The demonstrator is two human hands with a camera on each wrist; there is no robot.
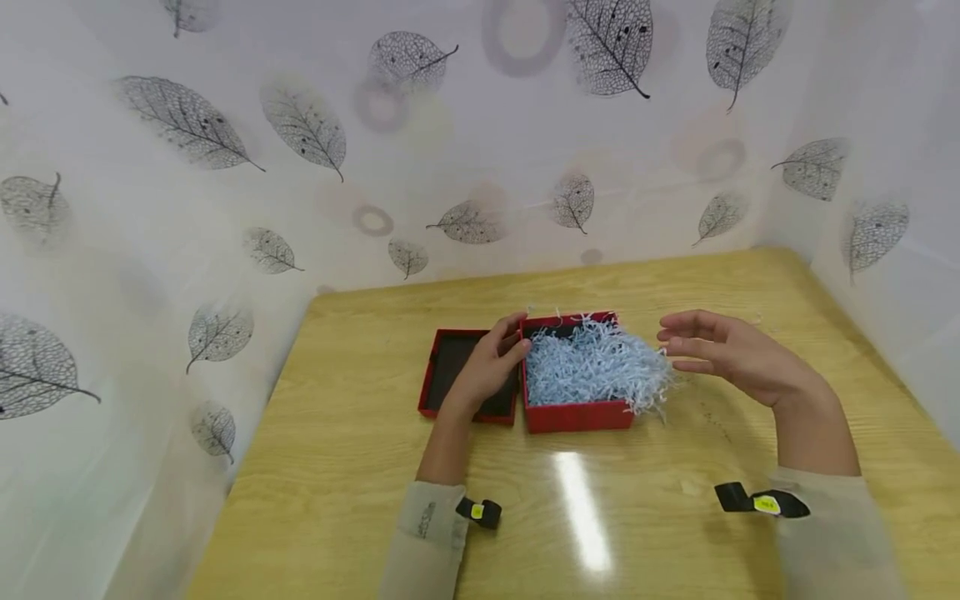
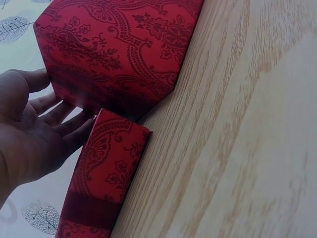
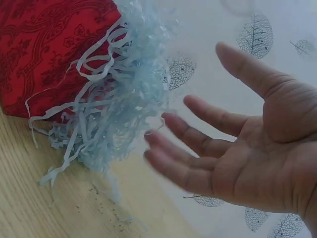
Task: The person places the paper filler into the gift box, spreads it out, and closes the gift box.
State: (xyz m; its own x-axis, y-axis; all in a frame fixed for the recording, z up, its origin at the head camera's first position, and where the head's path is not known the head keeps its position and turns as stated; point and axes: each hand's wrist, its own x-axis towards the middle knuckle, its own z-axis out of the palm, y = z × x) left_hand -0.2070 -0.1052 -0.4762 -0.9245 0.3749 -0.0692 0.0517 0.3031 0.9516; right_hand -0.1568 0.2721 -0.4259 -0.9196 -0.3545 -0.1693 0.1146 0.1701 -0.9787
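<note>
A red box (image 1: 577,414) stands on the wooden table, heaped with pale blue shredded paper (image 1: 592,367) that spills over its right side (image 3: 106,114). Its red lid (image 1: 450,367) lies upturned just to the left, dark inside. My left hand (image 1: 491,362) hovers over the lid with straight fingers reaching the box's left wall (image 2: 114,54); it holds nothing. My right hand (image 1: 720,346) floats open to the right of the box, palm turned toward the shreds (image 3: 237,148), a little apart from them.
The wooden table (image 1: 600,517) is walled at the back and both sides by white sheeting printed with leaves (image 1: 465,167). Small black tags sit at both wrists. Bare tabletop stretches in front of the box and to the right.
</note>
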